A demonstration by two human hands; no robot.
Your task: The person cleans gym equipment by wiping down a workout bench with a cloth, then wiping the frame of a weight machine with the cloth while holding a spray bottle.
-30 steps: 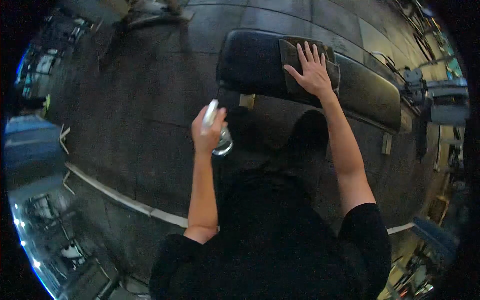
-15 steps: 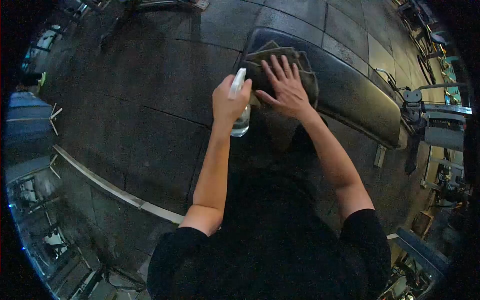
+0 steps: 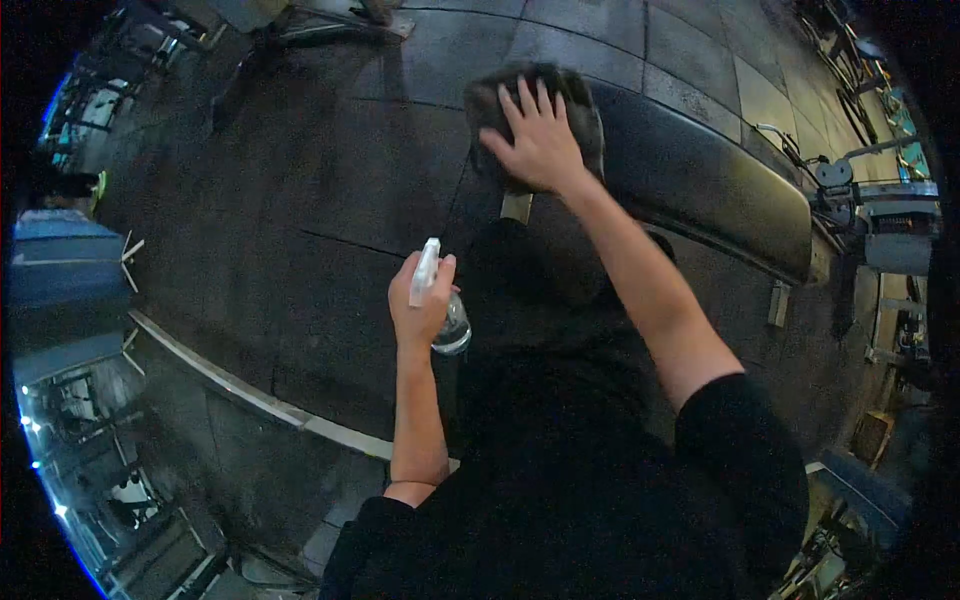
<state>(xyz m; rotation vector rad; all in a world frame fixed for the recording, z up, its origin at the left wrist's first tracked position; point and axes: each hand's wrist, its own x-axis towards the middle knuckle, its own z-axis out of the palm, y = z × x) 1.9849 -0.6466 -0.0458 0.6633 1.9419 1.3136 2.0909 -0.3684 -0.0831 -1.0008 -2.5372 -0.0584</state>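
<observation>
A clear spray bottle (image 3: 453, 328) with a white trigger head is gripped in my left hand (image 3: 418, 305), low and in front of my body. My right hand (image 3: 542, 140) lies flat with fingers spread on a dark cloth (image 3: 585, 105). That cloth covers the left end of a long black padded bench (image 3: 720, 180) and is slightly blurred. The bench stretches away to the right, with a pale leg (image 3: 516, 207) below its left end. The palm presses on the cloth from above; nothing is gripped between those fingers.
Dark tiled floor (image 3: 300, 180) surrounds the bench. A pale strip (image 3: 240, 387) crosses the floor at lower left. A blue padded object (image 3: 70, 258) is at the far left. Gym equipment (image 3: 895, 225) stands at the right edge, and a metal base (image 3: 335, 32) at the top.
My right hand and the cloth have moved left along the bench to its end. My left hand with the bottle moved up toward the bench, then back down and away.
</observation>
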